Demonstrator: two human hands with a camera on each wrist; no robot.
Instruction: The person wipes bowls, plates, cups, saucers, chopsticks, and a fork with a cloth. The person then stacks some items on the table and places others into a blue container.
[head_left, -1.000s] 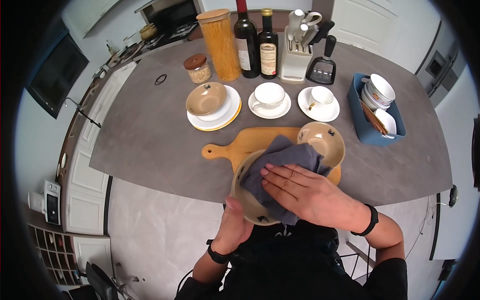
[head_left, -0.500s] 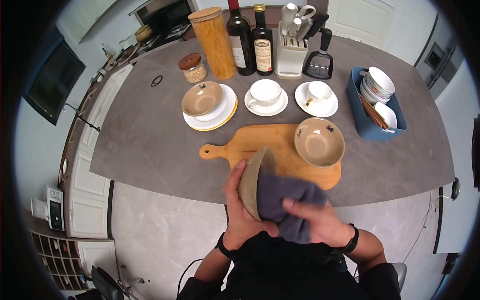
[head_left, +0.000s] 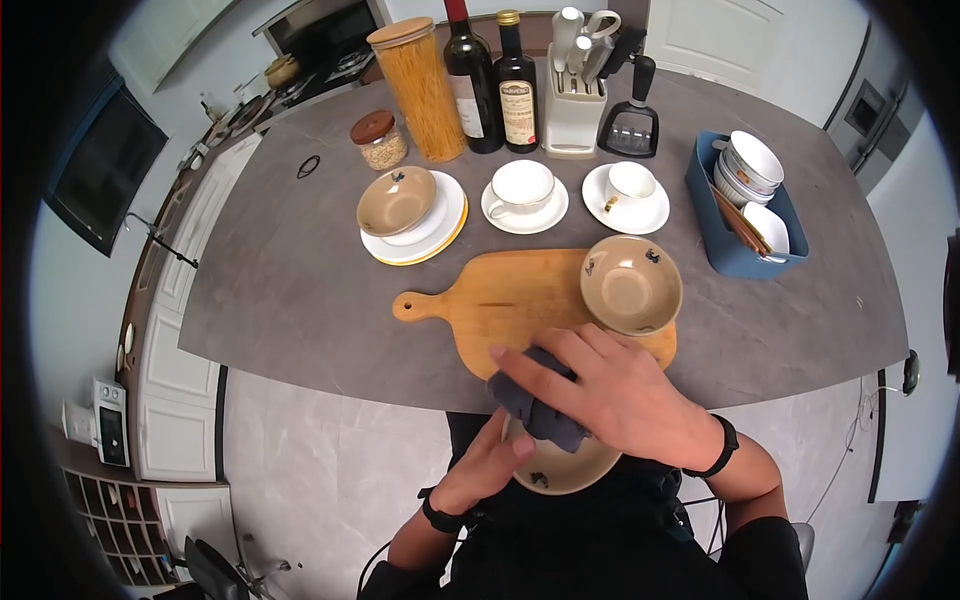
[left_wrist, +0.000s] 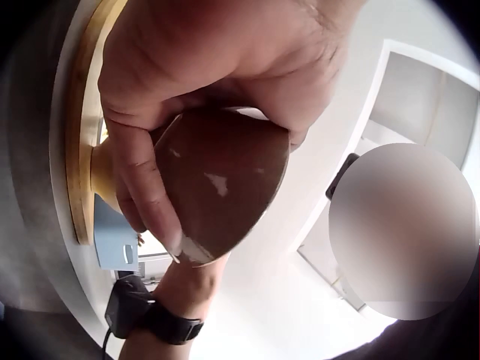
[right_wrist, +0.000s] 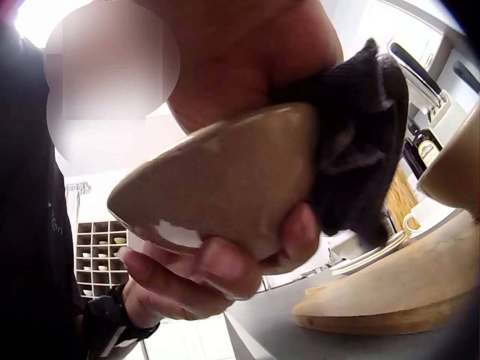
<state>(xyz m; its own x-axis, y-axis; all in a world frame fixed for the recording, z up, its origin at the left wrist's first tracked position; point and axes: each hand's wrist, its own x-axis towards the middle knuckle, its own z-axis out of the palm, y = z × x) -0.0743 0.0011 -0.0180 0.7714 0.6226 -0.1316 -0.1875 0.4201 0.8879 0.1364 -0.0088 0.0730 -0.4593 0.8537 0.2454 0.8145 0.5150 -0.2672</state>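
Just in front of my body, my left hand [head_left: 483, 470] grips a beige bowl [head_left: 572, 470] by its side, thumb at the rim. In the left wrist view its fingers wrap around the bowl's outside [left_wrist: 225, 180]. My right hand [head_left: 625, 400] holds a dark grey cloth [head_left: 545, 410] over the bowl's far rim and inside. The right wrist view shows the bunched cloth [right_wrist: 356, 142] hanging over the rim. Beyond the hands, a second beige bowl [head_left: 632, 285] stands upright on the right part of a wooden cutting board [head_left: 500, 330].
Behind the board are a beige bowl [head_left: 397, 200] on stacked plates [head_left: 450, 225] and two white cups [head_left: 522, 187] on saucers. A blue bin [head_left: 740, 262] with bowls stands right. Farther back are a pasta jar [head_left: 420, 95], bottles [head_left: 517, 100] and a knife block [head_left: 573, 125].
The held bowl has tipped from facing up, to on its side, to facing up again, and sits lower and closer to my body. The cloth and right hand moved over its far rim.
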